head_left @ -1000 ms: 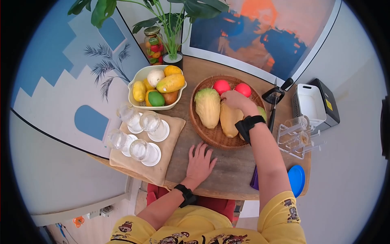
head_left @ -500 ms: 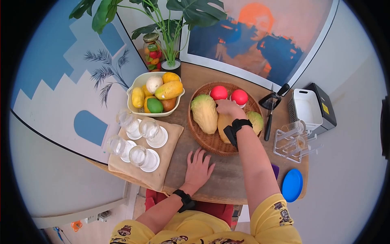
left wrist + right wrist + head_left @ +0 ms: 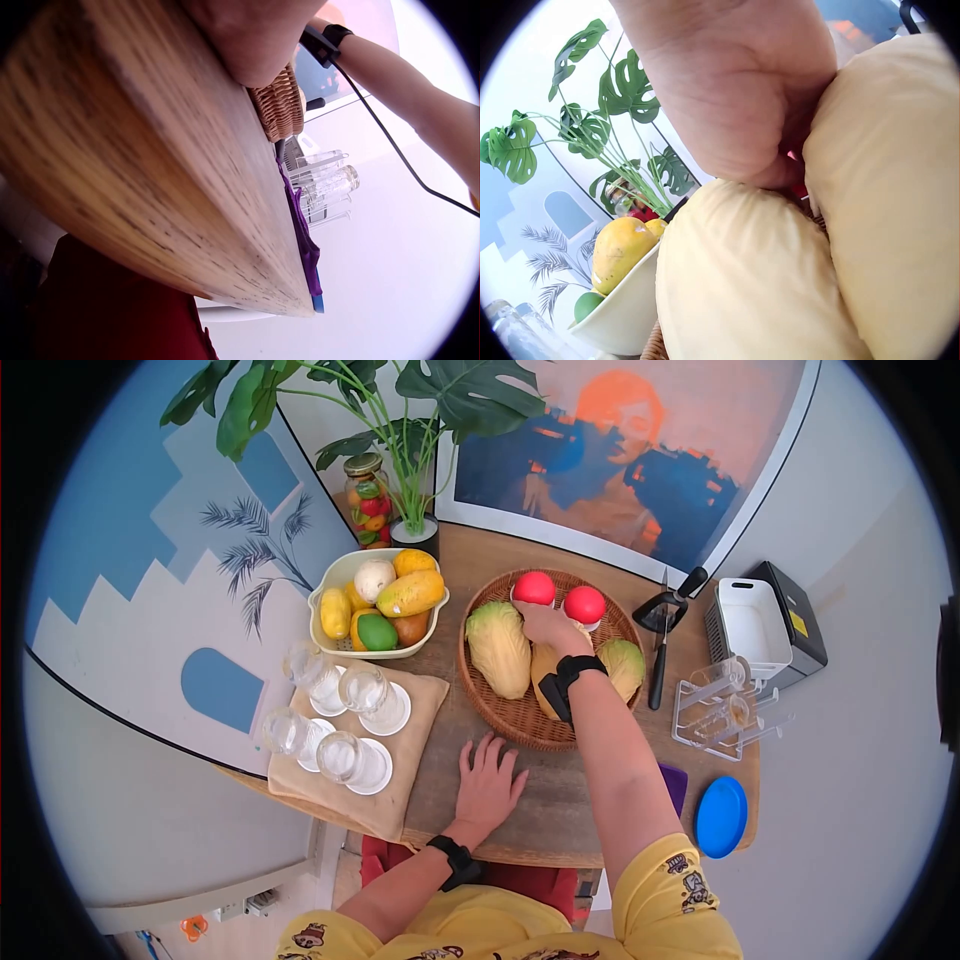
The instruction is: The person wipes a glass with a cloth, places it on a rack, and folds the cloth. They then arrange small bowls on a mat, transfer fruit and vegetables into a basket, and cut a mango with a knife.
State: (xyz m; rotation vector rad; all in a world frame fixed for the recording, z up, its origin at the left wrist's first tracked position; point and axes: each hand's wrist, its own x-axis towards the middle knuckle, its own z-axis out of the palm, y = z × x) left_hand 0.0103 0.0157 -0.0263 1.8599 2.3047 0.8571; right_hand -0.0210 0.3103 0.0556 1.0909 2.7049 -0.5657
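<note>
A round wicker basket [image 3: 480, 695] holds several pale yellow-green cabbages and two red balls with whitish undersides. My right hand [image 3: 550, 625] reaches into it, palm down, its fingers between the left cabbage [image 3: 500, 648] and the left red ball [image 3: 534, 588]. Behind it are the right red ball [image 3: 584, 604] and, at the right, another cabbage [image 3: 622, 668]. In the right wrist view the fingers are mostly hidden behind the pale cabbages [image 3: 750, 277], and I cannot tell what they hold. My left hand [image 3: 487, 788] rests on the wooden table [image 3: 550, 800], fingers spread, in front of the basket.
Left of the basket stands a cream bowl [image 3: 400, 652] of fruit. Several glasses [image 3: 365, 690] sit on white coasters over a beige cloth [image 3: 425, 720]. At right are a knife [image 3: 657, 670], a glass rack [image 3: 705, 735], a white bin [image 3: 750, 625], a purple cloth [image 3: 673, 785] and a blue dish [image 3: 721, 817].
My right hand has shifted left in the basket toward the left cabbage, uncovering more of the right cabbage. The left hand stays on the table. The head view has tilted slightly.
</note>
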